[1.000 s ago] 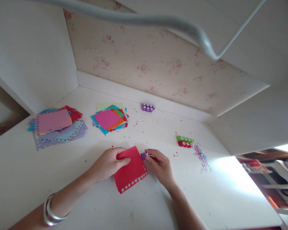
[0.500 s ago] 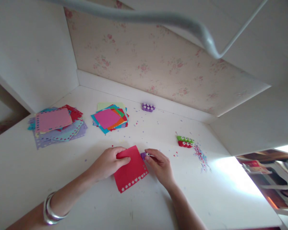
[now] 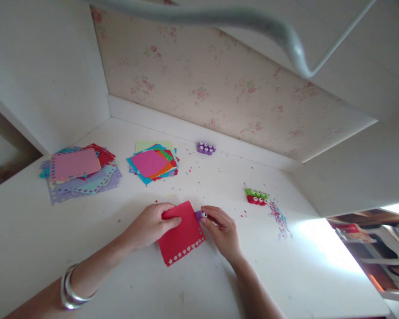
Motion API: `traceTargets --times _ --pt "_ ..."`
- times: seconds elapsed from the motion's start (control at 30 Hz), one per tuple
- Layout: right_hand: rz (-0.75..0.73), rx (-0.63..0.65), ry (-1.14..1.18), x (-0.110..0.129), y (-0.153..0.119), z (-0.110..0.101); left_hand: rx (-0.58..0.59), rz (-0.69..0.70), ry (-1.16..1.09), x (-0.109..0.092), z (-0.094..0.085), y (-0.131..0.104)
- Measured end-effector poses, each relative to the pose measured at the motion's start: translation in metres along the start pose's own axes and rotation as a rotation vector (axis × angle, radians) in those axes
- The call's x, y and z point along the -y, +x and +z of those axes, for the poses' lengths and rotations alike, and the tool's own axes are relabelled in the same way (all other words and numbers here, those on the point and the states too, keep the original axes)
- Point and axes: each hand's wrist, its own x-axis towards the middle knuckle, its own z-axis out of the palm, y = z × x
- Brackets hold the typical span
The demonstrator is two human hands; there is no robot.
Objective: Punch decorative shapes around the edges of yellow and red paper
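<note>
A red sheet of paper (image 3: 181, 237) has star and heart holes punched along its lower edge, with several more holes on its lower right side. My left hand (image 3: 156, 226) grips its upper left part, thumb on top. Between the thumb and fingers of my right hand (image 3: 221, 228) is a small purple punch (image 3: 199, 215) with a white and black knob. The punch sits at the paper's upper right edge; whether the sheet is inside its slot is hard to see.
Punched sheets (image 3: 75, 166) lie piled at the left, beside a stack of coloured sheets (image 3: 149, 164). Purple punches (image 3: 206, 148) stand near the wall. Green and red punches (image 3: 257, 197) are at the right, by scattered confetti (image 3: 278, 219). A white tube (image 3: 239, 17) crosses overhead.
The view has shifted very slightly. Both hands, the red paper and the purple punch keep nearly the same places.
</note>
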Motion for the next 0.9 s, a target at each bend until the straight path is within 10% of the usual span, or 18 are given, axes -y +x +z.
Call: traceTargets --times 0.9 --pt "-0.017 0.187 -0.086 0.003 0.006 0.004 -0.366 0.5 0.872 0.012 0.023 -0.011"
